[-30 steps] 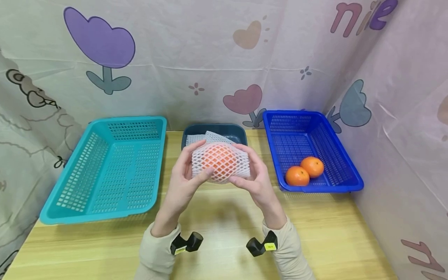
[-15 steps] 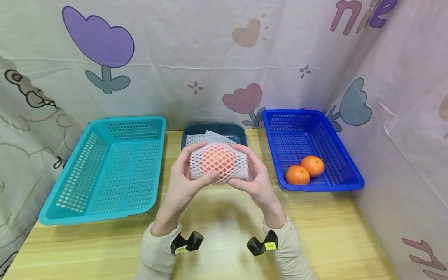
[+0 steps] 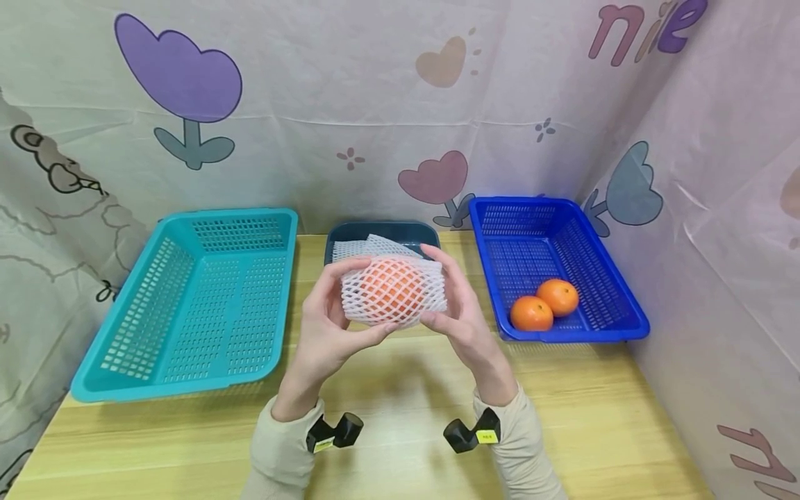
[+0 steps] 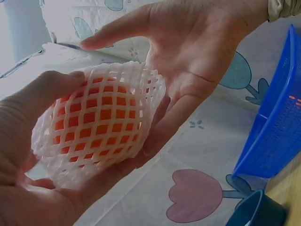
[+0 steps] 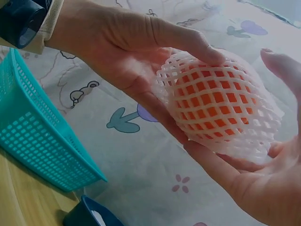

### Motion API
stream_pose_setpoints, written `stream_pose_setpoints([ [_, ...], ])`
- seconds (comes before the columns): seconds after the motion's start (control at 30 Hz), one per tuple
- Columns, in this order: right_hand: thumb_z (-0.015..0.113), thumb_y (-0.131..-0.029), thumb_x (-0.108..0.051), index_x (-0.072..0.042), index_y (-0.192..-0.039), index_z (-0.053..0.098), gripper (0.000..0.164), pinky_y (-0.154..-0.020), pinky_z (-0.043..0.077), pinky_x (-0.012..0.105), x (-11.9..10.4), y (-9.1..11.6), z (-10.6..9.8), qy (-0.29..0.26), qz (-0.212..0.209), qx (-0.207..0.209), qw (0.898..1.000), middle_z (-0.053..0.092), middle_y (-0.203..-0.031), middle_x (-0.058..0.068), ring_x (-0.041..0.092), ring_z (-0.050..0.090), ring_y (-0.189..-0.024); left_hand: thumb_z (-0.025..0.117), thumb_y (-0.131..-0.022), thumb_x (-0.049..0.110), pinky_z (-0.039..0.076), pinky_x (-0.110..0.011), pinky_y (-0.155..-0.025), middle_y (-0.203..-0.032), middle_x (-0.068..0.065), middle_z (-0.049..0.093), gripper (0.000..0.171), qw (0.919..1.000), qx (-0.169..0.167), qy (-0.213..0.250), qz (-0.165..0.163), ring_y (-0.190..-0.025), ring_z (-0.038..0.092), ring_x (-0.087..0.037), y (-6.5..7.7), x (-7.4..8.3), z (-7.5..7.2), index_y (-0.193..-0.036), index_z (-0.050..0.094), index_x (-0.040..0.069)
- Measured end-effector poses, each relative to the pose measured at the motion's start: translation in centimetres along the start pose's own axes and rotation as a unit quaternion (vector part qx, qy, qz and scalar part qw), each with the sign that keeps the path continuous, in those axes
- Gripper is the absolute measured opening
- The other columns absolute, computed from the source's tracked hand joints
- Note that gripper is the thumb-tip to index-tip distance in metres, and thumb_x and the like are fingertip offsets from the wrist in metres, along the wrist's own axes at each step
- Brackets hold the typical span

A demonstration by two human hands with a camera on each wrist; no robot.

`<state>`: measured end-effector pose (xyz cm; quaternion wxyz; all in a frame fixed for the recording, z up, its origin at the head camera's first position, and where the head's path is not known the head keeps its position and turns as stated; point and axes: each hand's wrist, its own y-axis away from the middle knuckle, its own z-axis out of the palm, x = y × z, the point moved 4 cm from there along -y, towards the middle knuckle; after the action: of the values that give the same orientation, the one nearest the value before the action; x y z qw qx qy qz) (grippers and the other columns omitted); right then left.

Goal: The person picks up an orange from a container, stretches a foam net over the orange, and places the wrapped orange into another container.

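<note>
An orange fruit inside a white foam net sleeve point(image 3: 392, 290) is held up over the table's middle. My left hand point(image 3: 321, 326) grips it from the left, the thumb pressing the near side and the fingers around the back. On the other side my right hand point(image 3: 465, 316) has its thumb raised away from the net in both wrist views. Its fairly straight fingers lie along the sleeve's right end. Just behind, a dark teal tray point(image 3: 428, 232) holds more white foam nets point(image 3: 387, 244), partly hidden by the wrapped fruit.
A turquoise basket point(image 3: 287, 278) stands at the left. The blue basket point(image 3: 600, 278) at the right holds two bare orange fruits point(image 3: 531, 314) point(image 3: 558, 298). Printed cloth point(image 3: 281, 139) hangs close behind and at both sides of the wooden table point(image 3: 400, 430).
My right hand has loosened and shifted slightly right, its thumb and fingers spreading off the net. The left thumb has slid lower on the fruit. The baskets have stayed in place.
</note>
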<state>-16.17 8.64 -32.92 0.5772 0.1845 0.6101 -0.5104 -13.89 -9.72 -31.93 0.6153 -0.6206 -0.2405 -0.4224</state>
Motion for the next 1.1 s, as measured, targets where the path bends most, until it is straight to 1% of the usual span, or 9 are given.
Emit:
stream_pose_setpoints([
  [0.13, 0.081, -0.082, -0.043, -0.004, -0.152, 0.029, 0.096, -0.098, 0.051, 0.033, 0.06, -0.04, 0.00, 0.012, 0.014, 0.020, 1.000, 0.041, -0.142, 0.018, 0.028, 0.048, -0.123, 0.079, -0.056, -0.030, 0.051, -0.042, -0.099, -0.142, -0.021, 0.044, 0.086, 0.9998, -0.007, 0.002, 0.018, -0.126, 0.048, -0.039, 0.02, 0.01, 0.01, -0.133, 0.047, -0.008],
  [0.3, 0.085, -0.079, -0.035, 0.000, -0.145, 0.039, 0.088, -0.091, 0.055, 0.032, 0.31, 0.02, 0.06, 0.015, 0.030, 0.040, 0.999, 0.048, -0.137, 0.017, 0.026, 0.054, -0.116, 0.079, -0.055, -0.031, 0.050, -0.041, -0.100, -0.144, -0.023, 0.042, 0.085, 0.9991, -0.026, 0.003, 0.035, -0.128, 0.045, -0.041, -0.03, 0.02, 0.14, -0.131, 0.048, -0.009],
  [0.43, 0.087, -0.077, -0.031, 0.000, -0.141, 0.044, 0.083, -0.089, 0.056, 0.031, 0.54, 0.11, -0.08, 0.016, 0.020, 0.050, 0.998, 0.053, -0.132, 0.015, 0.025, 0.055, -0.113, 0.080, -0.056, -0.030, 0.050, -0.040, -0.100, -0.145, -0.022, 0.040, 0.090, 0.9987, -0.041, -0.002, 0.031, -0.129, 0.044, -0.039, -0.02, 0.03, 0.24, -0.135, 0.046, -0.007],
  [0.63, 0.088, -0.076, -0.026, -0.001, -0.139, 0.046, 0.080, -0.090, 0.056, 0.033, 0.46, 0.06, -0.28, 0.018, -0.017, 0.052, 0.998, 0.051, -0.133, 0.015, 0.028, 0.053, -0.115, 0.082, -0.061, -0.023, 0.050, -0.039, -0.099, -0.147, -0.018, 0.038, 0.100, 0.9988, -0.044, -0.016, -0.017, -0.127, 0.045, -0.034, -0.11, 0.31, 0.32, -0.147, 0.035, 0.001],
  [0.77, 0.088, -0.076, -0.025, -0.001, -0.139, 0.047, 0.079, -0.090, 0.056, 0.034, 0.24, -0.02, -0.42, 0.035, -0.038, 0.046, 0.998, 0.049, -0.135, 0.017, 0.030, 0.052, -0.115, 0.078, -0.075, -0.013, 0.052, -0.036, -0.097, -0.147, -0.015, 0.039, 0.090, 0.9964, -0.022, 0.004, -0.082, -0.126, 0.048, -0.030, 0.03, 0.26, 0.17, -0.150, 0.030, 0.005],
  [0.83, 0.088, -0.076, -0.026, 0.000, -0.139, 0.047, 0.080, -0.090, 0.056, 0.034, 0.08, -0.07, -0.46, 0.047, -0.051, 0.040, 0.997, 0.049, -0.136, 0.018, 0.031, 0.052, -0.115, 0.074, -0.083, -0.006, 0.054, -0.036, -0.093, -0.145, -0.015, 0.040, 0.083, 0.9915, -0.013, 0.029, -0.126, -0.123, 0.051, -0.028, 0.14, 0.09, 0.10, -0.151, 0.028, 0.006],
  [0.93, 0.089, -0.075, -0.027, 0.003, -0.138, 0.047, 0.081, -0.092, 0.055, 0.035, -0.07, -0.17, -0.52, 0.066, -0.073, 0.032, 0.995, 0.050, -0.137, 0.018, 0.031, 0.053, -0.116, 0.068, -0.090, 0.002, 0.057, -0.039, -0.087, -0.142, -0.016, 0.040, 0.075, 0.9797, -0.011, 0.083, -0.182, -0.116, 0.055, -0.026, 0.24, -0.16, 0.14, -0.152, 0.025, 0.007],
  [1.03, 0.089, -0.075, -0.025, 0.006, -0.137, 0.045, 0.082, -0.094, 0.054, 0.035, -0.10, -0.22, -0.58, 0.077, -0.091, 0.020, 0.993, 0.050, -0.139, 0.018, 0.032, 0.052, -0.118, 0.066, -0.091, 0.003, 0.058, -0.044, -0.083, -0.142, -0.017, 0.038, 0.073, 0.9713, -0.015, 0.119, -0.205, -0.113, 0.057, -0.027, 0.22, -0.17, 0.30, -0.152, 0.026, 0.007],
  [1.1, 0.088, -0.076, -0.023, 0.008, -0.137, 0.044, 0.081, -0.095, 0.053, 0.035, -0.07, -0.23, -0.58, 0.079, -0.101, 0.011, 0.992, 0.048, -0.141, 0.019, 0.033, 0.051, -0.120, 0.067, -0.090, 0.001, 0.058, -0.045, -0.082, -0.141, -0.017, 0.039, 0.072, 0.9705, -0.011, 0.120, -0.209, -0.112, 0.057, -0.027, 0.18, -0.13, 0.42, -0.151, 0.029, 0.007],
])
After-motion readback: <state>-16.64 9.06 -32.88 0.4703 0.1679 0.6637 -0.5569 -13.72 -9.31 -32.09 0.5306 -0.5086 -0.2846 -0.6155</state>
